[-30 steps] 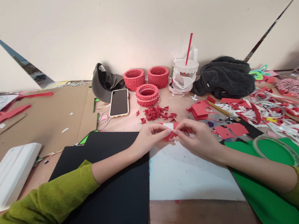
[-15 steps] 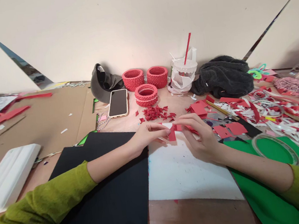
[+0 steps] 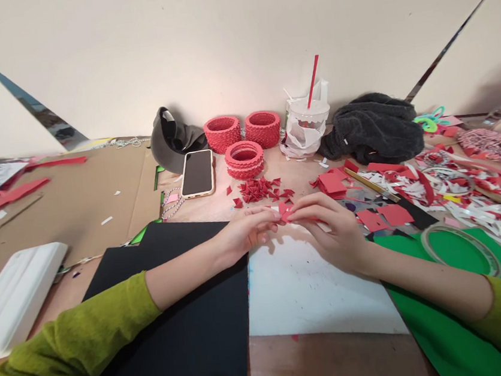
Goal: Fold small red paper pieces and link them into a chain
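Note:
A small red paper piece is pinched between both hands above the top of a white sheet. My left hand grips its left side, fingers bent. From the right, my right hand pinches the same piece with thumb and forefinger. Just beyond the hands lies a pile of small folded red paper triangles. Behind that pile stands a red ring of folded paper, with two more red rings farther back. Red paper squares are stacked beyond my right hand.
Around are a phone, a cap, a cup with a straw and a dark cloth. Black card lies left; green card, a tape roll, a cutter and paper scraps lie right.
The red paper, held flatter and more open before, now looks smaller and folded. My right fingers have moved left onto it, closer to my left hand.

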`<state>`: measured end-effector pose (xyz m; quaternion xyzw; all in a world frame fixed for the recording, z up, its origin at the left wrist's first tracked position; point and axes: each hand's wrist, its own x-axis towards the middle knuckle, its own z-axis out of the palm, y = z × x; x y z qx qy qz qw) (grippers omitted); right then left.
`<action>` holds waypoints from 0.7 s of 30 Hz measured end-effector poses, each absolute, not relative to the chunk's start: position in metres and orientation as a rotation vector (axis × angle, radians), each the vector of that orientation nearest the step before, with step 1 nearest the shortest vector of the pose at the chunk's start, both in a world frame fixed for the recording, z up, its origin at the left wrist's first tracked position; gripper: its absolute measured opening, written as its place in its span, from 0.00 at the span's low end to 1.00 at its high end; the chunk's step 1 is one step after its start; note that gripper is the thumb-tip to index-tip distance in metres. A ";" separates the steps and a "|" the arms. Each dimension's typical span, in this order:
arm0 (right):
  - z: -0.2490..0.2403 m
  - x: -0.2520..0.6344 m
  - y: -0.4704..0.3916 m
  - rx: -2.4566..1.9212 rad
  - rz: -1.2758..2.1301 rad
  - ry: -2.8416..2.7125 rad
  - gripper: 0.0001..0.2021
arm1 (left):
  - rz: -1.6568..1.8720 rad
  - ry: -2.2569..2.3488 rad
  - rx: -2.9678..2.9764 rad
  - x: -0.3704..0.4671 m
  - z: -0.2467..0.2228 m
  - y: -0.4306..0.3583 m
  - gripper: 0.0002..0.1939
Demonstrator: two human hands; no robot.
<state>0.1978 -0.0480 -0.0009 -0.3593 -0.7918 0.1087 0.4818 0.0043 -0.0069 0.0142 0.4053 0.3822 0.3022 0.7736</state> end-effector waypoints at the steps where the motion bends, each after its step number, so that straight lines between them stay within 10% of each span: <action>1: 0.000 0.197 -0.048 -0.900 0.330 -1.889 0.09 | 0.645 0.842 0.869 0.005 0.015 -0.008 0.08; 21: 0.016 0.189 -0.045 -1.114 1.076 -1.466 0.07 | 0.664 0.836 1.252 0.006 0.012 -0.015 0.10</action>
